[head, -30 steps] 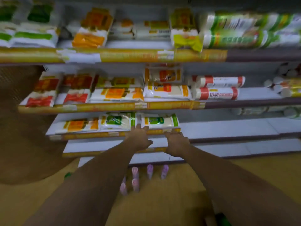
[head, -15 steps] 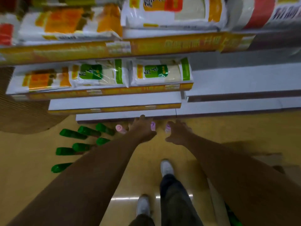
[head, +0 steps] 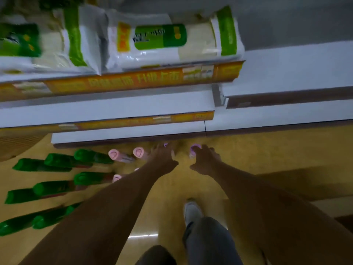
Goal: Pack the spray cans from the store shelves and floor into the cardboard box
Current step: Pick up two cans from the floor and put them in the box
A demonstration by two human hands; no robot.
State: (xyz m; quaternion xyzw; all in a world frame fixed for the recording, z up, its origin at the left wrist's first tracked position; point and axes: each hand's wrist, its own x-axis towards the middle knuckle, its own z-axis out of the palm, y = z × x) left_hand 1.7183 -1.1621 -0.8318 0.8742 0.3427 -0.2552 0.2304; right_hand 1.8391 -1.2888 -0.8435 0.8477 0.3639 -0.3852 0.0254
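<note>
Purple-capped upright spray can (head: pixel 194 150) stands at right hand (head: pixel 205 159) fingertips, axis vertical; left hand (head: pixel 162 159) just behind twin (head: pixel 165 144); both spread, empty.

Tall green plastic-capped spray cans (head: pixel 84 177) stand clustered on the floor at nine o'clock. Pink-capped slim spray cans (head: pixel 114 154) stand upright just beside them, and purple-capped spray cans (head: pixel 194 150) at twelve o'clock.

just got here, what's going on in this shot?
A person bends over the floor below the shelves. The left hand and right hand, fingers spread, are down at two purple-capped cans, neither visibly gripped. Pink-capped cans and green cans sit on the floor to the left.
</note>
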